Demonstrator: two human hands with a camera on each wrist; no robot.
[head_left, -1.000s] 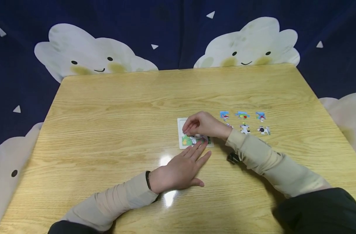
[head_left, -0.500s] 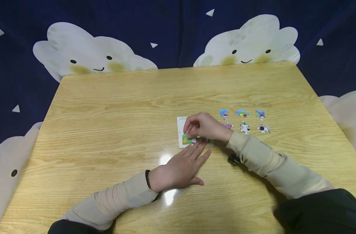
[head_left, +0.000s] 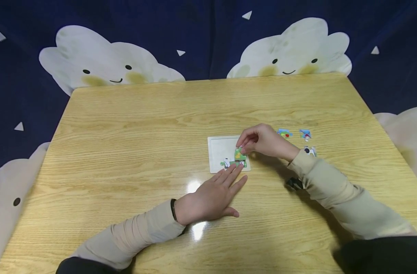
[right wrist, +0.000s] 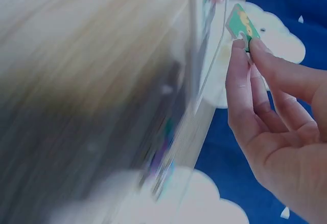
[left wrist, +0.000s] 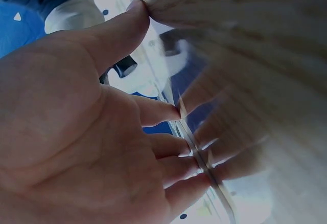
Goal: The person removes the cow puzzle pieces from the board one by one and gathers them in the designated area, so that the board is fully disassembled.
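Between thumb and fingertips, my right hand (head_left: 263, 140) pinches a green puzzle piece (head_left: 240, 153) with a yellow figure on it, over the right part of a white puzzle tray (head_left: 225, 142). The right wrist view shows that green piece (right wrist: 242, 23) lifted off the tray. My left hand (head_left: 211, 199) lies with straight fingers at the tray's near edge, fingertips on or beside the puzzle pieces (head_left: 226, 163) in its bottom row. In the left wrist view the left hand (left wrist: 102, 127) has its fingertips on the tray edge and its thumb on the table.
Right of the tray lie loose puzzle pieces, among them a blue-and-green one (head_left: 285, 133), a blue one (head_left: 305, 134) and a black-and-white one (head_left: 310, 151). My right hand and forearm hide others. The wooden table (head_left: 133, 144) backs onto a dark blue cloth (head_left: 208, 38) with clouds.
My right hand has lifted the green piece from the tray's bottom left corner and carried it right. The left hand stays where it was.
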